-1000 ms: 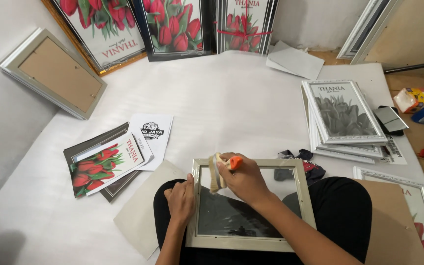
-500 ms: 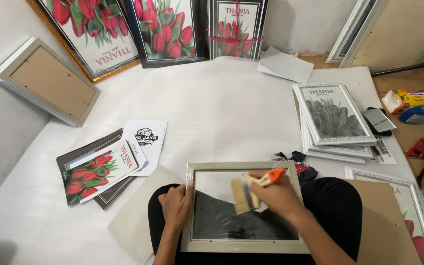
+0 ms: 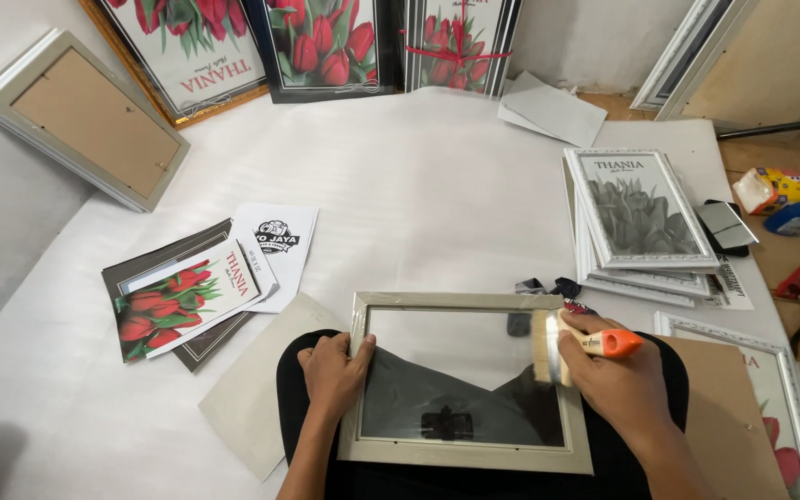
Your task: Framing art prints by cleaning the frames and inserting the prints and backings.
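While the silver picture frame (image 3: 469,384) lies flat across the person's lap, its glass pane looks stiff, slick and fragile, so hold by the rim: left hand (image 3: 333,372) fingers clamp the frame's left rail, right hand (image 3: 615,380) fingers wrap a brush (image 3: 574,345) at the frame's right edge.

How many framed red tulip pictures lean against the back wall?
3: a gold-framed one at left, a black-framed one in the middle, and a dark-framed one with a red ribbon at right. All are cut off by the top edge.

Silver glazed frame (image 3: 470,381) flat on lap; brush (image 3: 574,345) on glass.
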